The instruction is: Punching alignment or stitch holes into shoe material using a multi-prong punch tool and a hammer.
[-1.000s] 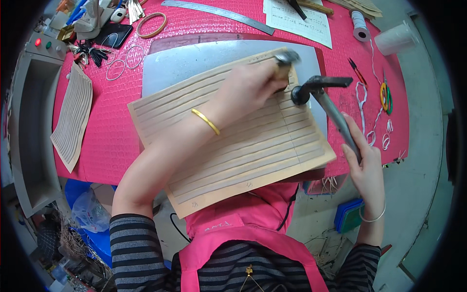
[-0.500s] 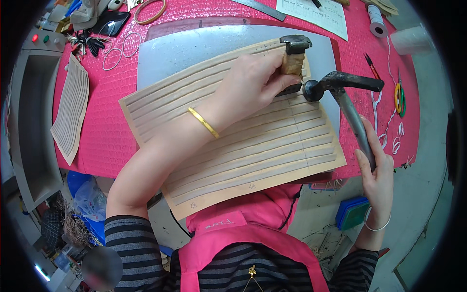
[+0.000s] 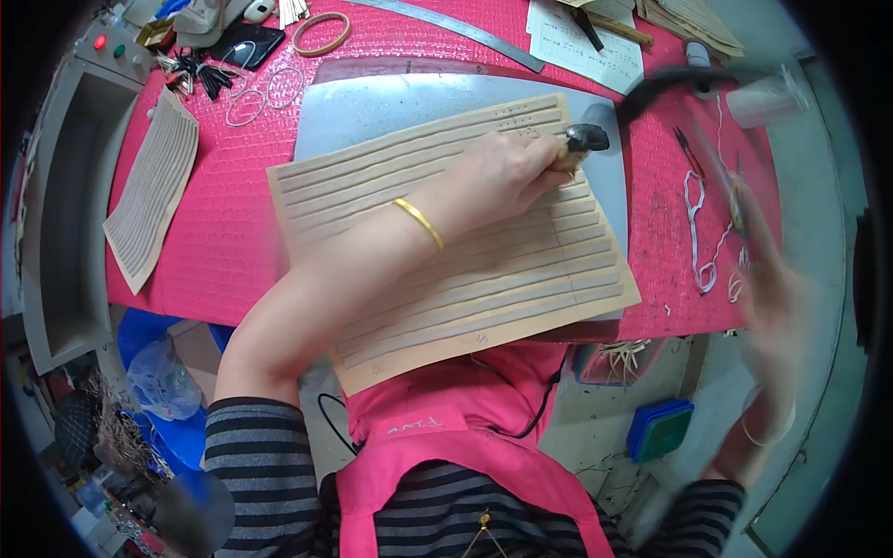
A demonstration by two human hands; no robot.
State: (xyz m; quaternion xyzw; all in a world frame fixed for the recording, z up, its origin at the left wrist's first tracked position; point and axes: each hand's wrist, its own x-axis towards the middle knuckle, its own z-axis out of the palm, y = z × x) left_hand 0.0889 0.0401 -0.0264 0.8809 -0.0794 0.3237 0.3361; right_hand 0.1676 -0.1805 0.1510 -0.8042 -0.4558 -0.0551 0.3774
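My left hand is closed round an upright hand punch, whose dark metal top sticks out above the fingers. The punch's lower end is hidden by my hand. It stands near the upper right corner of a tan sheet covered in long parallel grey strips. Rows of small dots mark the strips at its top edge. My right hand, smeared by motion, grips a hammer raised to the right of the sheet, its head apart from the punch.
Under the sheet lies a pale board on a pink table cover. A second striped sheet rests at left. Farther back are a steel ruler and papers. White cord and pointed tweezers lie at right.
The hammer has swung up and away to the right from beside the punch, with my right hand moving outward. My left hand keeps hold of the punch. The whole view has shifted slightly.
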